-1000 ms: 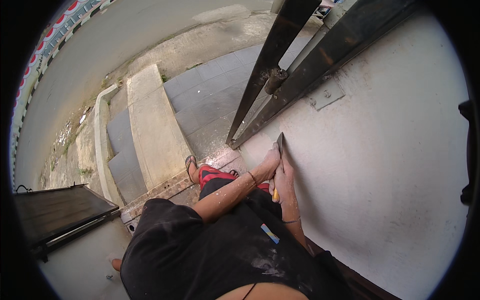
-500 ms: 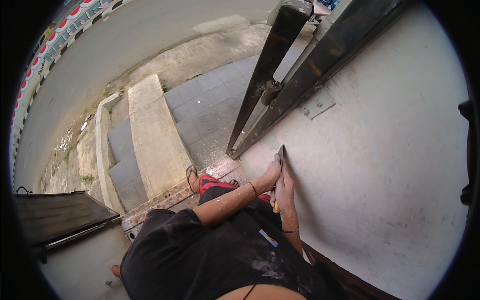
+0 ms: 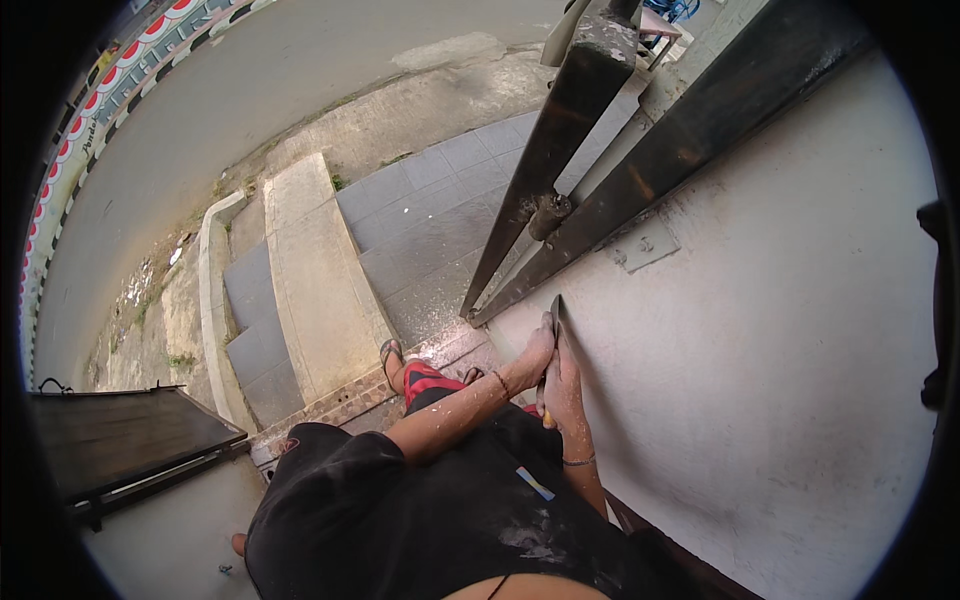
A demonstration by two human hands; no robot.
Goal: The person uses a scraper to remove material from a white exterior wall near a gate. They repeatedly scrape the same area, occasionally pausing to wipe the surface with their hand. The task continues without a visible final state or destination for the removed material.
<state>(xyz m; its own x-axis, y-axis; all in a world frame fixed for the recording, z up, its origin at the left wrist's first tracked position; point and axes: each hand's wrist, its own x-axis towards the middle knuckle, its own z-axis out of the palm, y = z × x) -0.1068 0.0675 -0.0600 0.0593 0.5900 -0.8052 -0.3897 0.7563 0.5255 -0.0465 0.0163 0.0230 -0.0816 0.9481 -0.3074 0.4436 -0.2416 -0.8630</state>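
- Far to the left, a grey road (image 3: 290, 90) bends away beyond the steps.
- On the right, a pale wall (image 3: 760, 330) fills much of the scene.
- Grey tiled steps (image 3: 430, 205) lie left of the wall, with a concrete ramp (image 3: 320, 280) running over them.
- Dark metal beams (image 3: 700, 130) stand between steps and wall, drawing together at their lower end.
- At the near left is a dark panel (image 3: 130, 435).
- Both dusty hands are together beside the wall: the right hand (image 3: 566, 388) is wrapped around the scraper; the left hand (image 3: 536, 355) lies against it nearer the blade, but I cannot tell how far its fingers close.
- A small plate (image 3: 645, 246) sits on the wall, to the far right of the hands.
- Between the hands is the scraper (image 3: 557, 311), dark blade pointing far, yellow handle end near; contact with the wall is unclear.
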